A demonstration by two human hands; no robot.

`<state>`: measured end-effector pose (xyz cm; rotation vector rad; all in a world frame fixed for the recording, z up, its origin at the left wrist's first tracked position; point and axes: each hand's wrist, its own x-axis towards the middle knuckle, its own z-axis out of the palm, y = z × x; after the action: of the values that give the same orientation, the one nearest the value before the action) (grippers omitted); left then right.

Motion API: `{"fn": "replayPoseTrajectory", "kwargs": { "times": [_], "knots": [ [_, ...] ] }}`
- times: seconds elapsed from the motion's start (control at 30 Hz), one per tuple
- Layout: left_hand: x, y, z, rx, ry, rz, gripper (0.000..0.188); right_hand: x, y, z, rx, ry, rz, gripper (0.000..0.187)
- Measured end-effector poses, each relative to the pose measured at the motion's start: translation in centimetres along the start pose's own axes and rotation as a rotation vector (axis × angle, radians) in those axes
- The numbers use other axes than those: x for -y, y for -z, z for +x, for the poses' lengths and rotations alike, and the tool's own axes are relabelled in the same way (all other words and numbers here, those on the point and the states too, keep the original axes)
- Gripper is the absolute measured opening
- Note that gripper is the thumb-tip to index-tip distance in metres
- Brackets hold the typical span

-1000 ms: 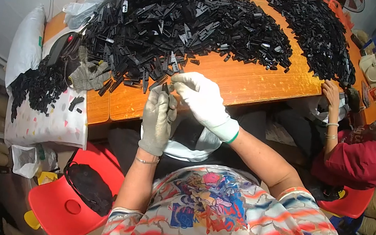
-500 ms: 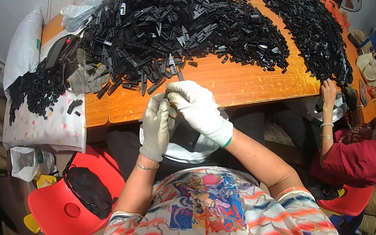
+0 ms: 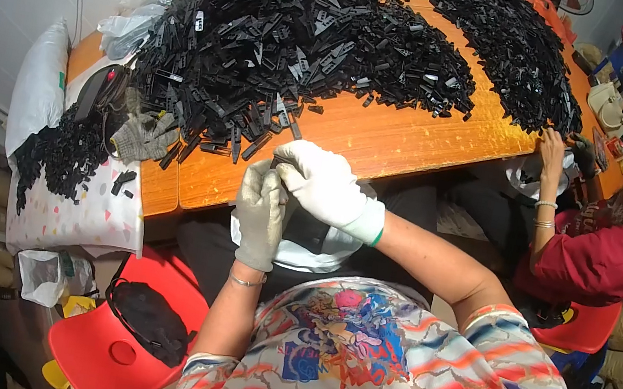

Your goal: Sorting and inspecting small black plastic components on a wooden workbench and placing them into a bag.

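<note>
My left hand [image 3: 259, 214], in a greyish work glove, is closed with its fingers curled at the table's front edge. Touching it from the right is my right hand [image 3: 321, 184], in a white glove with a green cuff, also closed. A small black plastic piece [image 3: 277, 162] shows between the fingertips of both hands; most of it is hidden. Just beyond them, a large heap of black plastic pieces [image 3: 270, 47], some long and pointed, covers much of the orange wooden table [image 3: 394, 146]. Below the hands a white bag [image 3: 329, 259] with something black in it sits at my lap.
A second black heap [image 3: 508, 54] lies far right, where a co-worker in a red shirt [image 3: 598, 255] reaches to its edge. At left are a grey knitted glove [image 3: 146, 136], a smaller black pile [image 3: 71, 154] and a white sack [image 3: 41, 83]. A red chair [image 3: 105, 370] holds a black bag [image 3: 150, 320].
My hands stay together at the table edge, with the right glove shifted slightly over the left fingertips. The co-worker's hand has moved slightly right, and a dark-gloved hand shows more there.
</note>
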<state>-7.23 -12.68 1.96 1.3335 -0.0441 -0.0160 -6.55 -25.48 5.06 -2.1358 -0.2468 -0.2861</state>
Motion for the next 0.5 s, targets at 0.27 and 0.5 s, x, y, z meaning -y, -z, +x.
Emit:
{"fn": "replayPoseTrajectory", "kwargs": {
  "times": [0.27,0.5],
  "knots": [
    [-0.3,-1.0,1.2,-0.058,-0.014,0.280,0.019,-1.4,0.6,1.6,0.163,0.216,-0.388,0.013],
    [1.2,-2.2,4.0,-0.059,0.152,0.154,0.028,-2.5,0.6,2.2,0.103,0.105,-0.416,0.015]
  ]
}}
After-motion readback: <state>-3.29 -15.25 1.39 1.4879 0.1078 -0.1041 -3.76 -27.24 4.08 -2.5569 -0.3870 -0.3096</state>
